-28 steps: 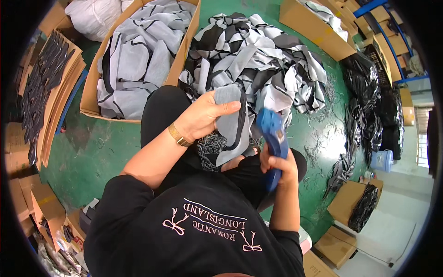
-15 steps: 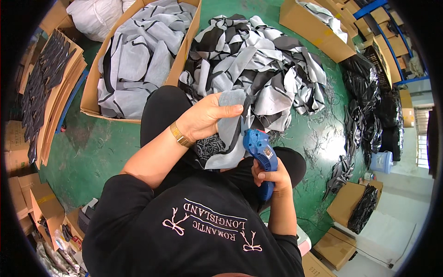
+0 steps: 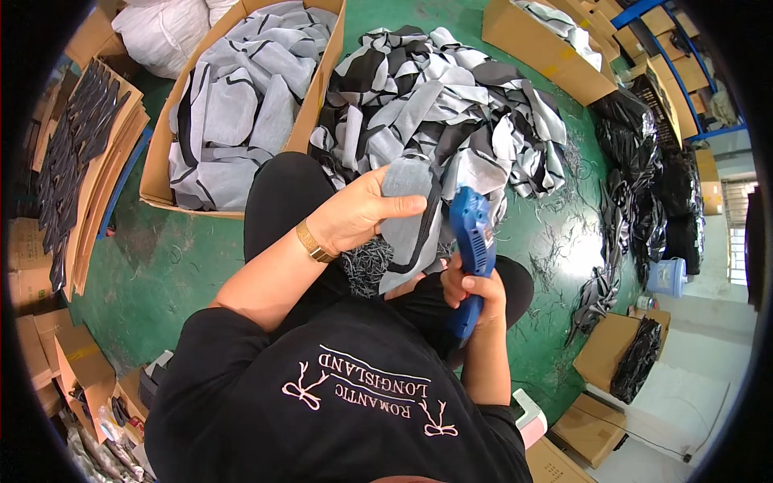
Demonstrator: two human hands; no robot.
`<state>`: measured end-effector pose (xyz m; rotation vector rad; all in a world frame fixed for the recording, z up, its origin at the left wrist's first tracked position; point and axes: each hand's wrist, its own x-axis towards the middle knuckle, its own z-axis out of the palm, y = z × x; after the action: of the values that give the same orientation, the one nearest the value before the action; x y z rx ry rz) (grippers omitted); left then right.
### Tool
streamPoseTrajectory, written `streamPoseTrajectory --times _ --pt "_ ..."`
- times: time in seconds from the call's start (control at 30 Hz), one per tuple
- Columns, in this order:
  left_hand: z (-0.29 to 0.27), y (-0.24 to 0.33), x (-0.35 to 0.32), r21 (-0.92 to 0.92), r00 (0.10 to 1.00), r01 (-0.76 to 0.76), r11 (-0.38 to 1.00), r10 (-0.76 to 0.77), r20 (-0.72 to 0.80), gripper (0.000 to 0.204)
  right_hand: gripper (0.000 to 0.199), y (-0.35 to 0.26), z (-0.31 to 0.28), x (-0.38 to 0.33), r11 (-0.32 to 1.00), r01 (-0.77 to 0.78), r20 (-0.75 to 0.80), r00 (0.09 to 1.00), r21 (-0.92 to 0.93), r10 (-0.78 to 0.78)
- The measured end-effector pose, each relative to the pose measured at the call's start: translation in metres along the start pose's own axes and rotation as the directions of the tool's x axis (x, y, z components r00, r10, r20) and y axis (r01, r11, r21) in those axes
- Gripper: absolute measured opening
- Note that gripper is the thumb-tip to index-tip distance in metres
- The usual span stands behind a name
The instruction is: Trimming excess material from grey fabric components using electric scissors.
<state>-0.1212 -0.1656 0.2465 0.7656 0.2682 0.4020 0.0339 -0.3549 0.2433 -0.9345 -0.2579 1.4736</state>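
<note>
Between thumb and fingers, my left hand (image 3: 362, 211) pinches a grey fabric piece (image 3: 409, 216) with a black strip along its edge; the piece hangs over my lap. My right hand (image 3: 473, 288) is wrapped round the handle of blue electric scissors (image 3: 473, 229), whose head points away from me. The tool is just right of the fabric, with a small gap between them. Its blades are hard to make out. Beyond both hands lies a big heap of grey and black fabric pieces (image 3: 427, 109) on the floor.
A large cardboard box (image 3: 310, 121) of similar fabric pieces stands at the far left, another box (image 3: 547, 60) at the far right. Dark thread trimmings (image 3: 366, 270) lie near my lap. Black plastic bags (image 3: 676, 193) line the right; stacked cardboard (image 3: 101, 185) with black pieces stands left.
The electric scissors have moved right and turned more upright, away from the fabric's edge. The fabric piece has been turned a little in my left hand, which stays nearly in place.
</note>
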Motion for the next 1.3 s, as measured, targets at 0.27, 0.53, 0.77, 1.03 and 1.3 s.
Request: streamPoseTrajectory --times 0.27,0.53,0.77,1.03,1.3 --pt "0.002 0.001 0.005 -0.158 0.986 -0.009 0.987 -0.018 -0.169 0.017 0.038 -0.015 -0.007 -0.011 0.967 0.13 -0.089 0.984 -0.219 -0.153" --pt "-0.004 -0.007 0.006 0.027 0.971 -0.1 0.995 0.103 -0.214 0.013 0.038 -0.021 0.011 -0.027 0.711 -0.054 -0.228 0.962 -0.701 -0.151" --pt "0.003 -0.006 0.0 0.163 0.958 -0.153 0.975 0.187 -0.219 0.013 0.037 -0.018 0.016 -0.03 0.666 -0.064 -0.255 0.947 -0.743 -0.194" --pt "0.001 -0.003 -0.007 0.284 0.966 -0.124 0.951 0.182 -0.186 0.018 0.039 -0.02 0.018 -0.027 0.716 -0.066 -0.25 0.956 -0.695 -0.155" --pt "0.0 0.006 -0.008 0.421 0.98 -0.101 0.902 0.163 -0.114 0.013 0.037 -0.026 0.007 -0.024 0.769 -0.109 -0.217 0.975 -0.63 -0.039"
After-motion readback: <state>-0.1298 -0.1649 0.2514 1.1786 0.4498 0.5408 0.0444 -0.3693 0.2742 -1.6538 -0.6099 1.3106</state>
